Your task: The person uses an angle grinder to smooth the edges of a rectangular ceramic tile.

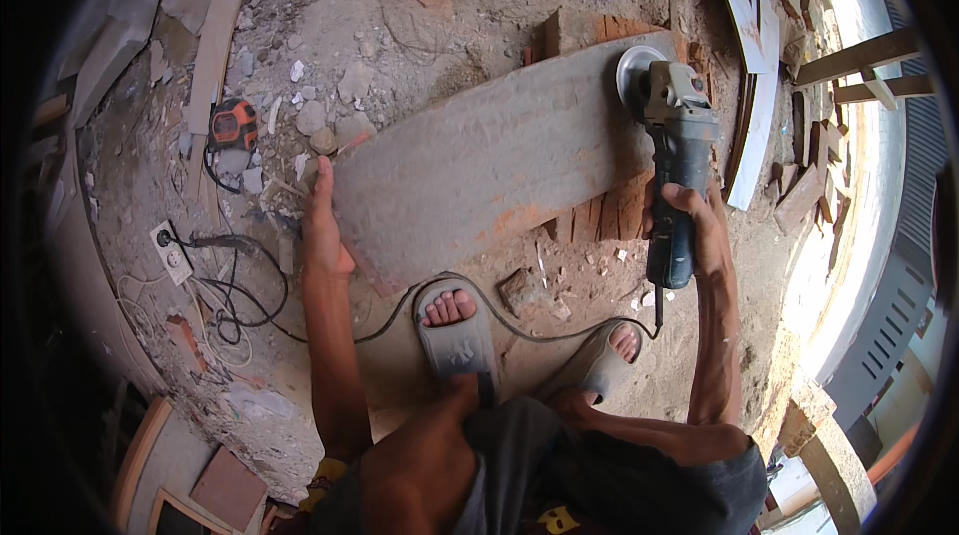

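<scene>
Two feet in grey sandals (pixel 458 340) stand on the dusty floor (pixel 420 25) before a wooden plank (pixel 479 165). The left hand (pixel 322 220) presses its near end, fingers together; the right hand (pixel 699 225) grips a grinder (pixel 674 145) at the far end.

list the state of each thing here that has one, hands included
left hand: flat on the board's left end
right hand: shut on the angle grinder
angle grinder: held, disc at the board's right end
board: flat on the ground
tape measure: on the rubble, untouched
power strip: cord plugged in
</scene>
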Tool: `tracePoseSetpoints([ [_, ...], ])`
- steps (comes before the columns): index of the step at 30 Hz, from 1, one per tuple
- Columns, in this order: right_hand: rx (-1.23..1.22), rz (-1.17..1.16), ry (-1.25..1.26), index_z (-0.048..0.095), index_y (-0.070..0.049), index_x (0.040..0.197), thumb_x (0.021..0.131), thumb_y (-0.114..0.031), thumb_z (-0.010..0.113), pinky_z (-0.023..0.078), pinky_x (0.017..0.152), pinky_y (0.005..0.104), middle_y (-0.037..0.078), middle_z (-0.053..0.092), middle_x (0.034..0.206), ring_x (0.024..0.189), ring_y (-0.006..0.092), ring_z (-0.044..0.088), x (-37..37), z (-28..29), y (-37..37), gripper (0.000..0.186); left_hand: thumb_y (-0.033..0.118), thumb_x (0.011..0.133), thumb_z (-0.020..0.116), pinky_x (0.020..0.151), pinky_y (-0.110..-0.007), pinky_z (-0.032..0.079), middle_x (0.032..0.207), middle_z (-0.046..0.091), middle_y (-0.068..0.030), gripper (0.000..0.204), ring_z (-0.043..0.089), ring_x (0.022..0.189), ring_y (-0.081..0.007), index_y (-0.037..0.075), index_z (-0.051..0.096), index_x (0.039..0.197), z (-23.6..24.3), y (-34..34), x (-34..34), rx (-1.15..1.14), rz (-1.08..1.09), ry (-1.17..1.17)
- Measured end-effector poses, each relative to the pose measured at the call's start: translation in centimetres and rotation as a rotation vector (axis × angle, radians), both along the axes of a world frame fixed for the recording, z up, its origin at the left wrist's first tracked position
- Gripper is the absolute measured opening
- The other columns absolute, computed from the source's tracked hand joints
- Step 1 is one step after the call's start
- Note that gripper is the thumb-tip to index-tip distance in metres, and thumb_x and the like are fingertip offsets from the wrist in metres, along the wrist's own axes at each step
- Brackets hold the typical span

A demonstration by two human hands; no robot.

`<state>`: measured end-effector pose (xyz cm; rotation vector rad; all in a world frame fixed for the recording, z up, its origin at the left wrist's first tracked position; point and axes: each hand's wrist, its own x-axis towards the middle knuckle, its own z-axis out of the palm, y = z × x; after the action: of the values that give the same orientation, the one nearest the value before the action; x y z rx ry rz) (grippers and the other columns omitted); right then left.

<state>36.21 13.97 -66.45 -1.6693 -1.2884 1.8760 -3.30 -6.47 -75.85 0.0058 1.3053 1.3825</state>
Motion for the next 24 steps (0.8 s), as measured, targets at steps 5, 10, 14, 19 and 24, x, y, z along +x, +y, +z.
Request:
tracePoseSetpoints([
  [5,0.002,-0.009,-0.024,0.06,0.0,0.118,0.093,-0.032,0.076,0.061,0.065,0.0371,0.012,0.07,0.084,0.068,0.021,0.071,0.2,-0.8,0.6,0.044,0.062,0.115,0.053,0.12,-0.048,0.052,0.161,0.059,-0.0189,0.081,0.061,0.145,-0.0309,0.001,0.046,0.168,-0.7,-0.5,0.5,-0.02,-0.021,0.074],
  [10,-0.01,0.02,-0.038,0.06,-0.001,0.118,0.093,-0.032,0.076,0.061,0.065,0.037,0.012,0.07,0.083,0.068,0.0208,0.071,0.2,-1.2,1.1,0.043,0.059,0.114,0.058,0.117,-0.047,0.054,0.158,0.062,-0.0182,0.078,0.064,0.142,-0.0297,0.0,0.05,0.166,-0.5,-0.9,0.7,-0.021,-0.01,0.102],
  [14,-0.008,0.012,-0.039,0.061,-0.001,0.116,0.094,-0.031,0.076,0.061,0.065,0.0373,0.012,0.071,0.084,0.068,0.0209,0.071,-0.2,-1.3,1.3,0.04,0.056,0.114,0.06,0.116,-0.046,0.055,0.156,0.064,-0.0168,0.076,0.065,0.139,-0.0288,0.001,0.052,0.164,-0.1,-0.8,0.8,-0.032,0.01,0.105],
  [19,0.003,-0.023,-0.027,0.061,-0.002,0.116,0.094,-0.031,0.076,0.06,0.065,0.0375,0.012,0.071,0.084,0.068,0.0212,0.071,-0.3,-1.5,1.8,0.039,0.055,0.114,0.061,0.115,-0.046,0.055,0.155,0.065,-0.0154,0.073,0.066,0.138,-0.0277,0.001,0.055,0.162,-0.1,-0.7,1.0,-0.035,0.017,0.107],
  [24,0.039,-0.019,-0.083,0.063,0.001,0.115,0.09,-0.04,0.077,0.06,0.062,0.0349,0.013,0.071,0.086,0.067,0.0202,0.071,0.4,-2.1,2.5,0.049,0.054,0.114,0.061,0.115,-0.046,0.056,0.155,0.065,-0.0153,0.072,0.066,0.137,-0.0276,0.002,0.055,0.162,0.1,-0.6,1.1,-0.054,0.019,0.104],
])
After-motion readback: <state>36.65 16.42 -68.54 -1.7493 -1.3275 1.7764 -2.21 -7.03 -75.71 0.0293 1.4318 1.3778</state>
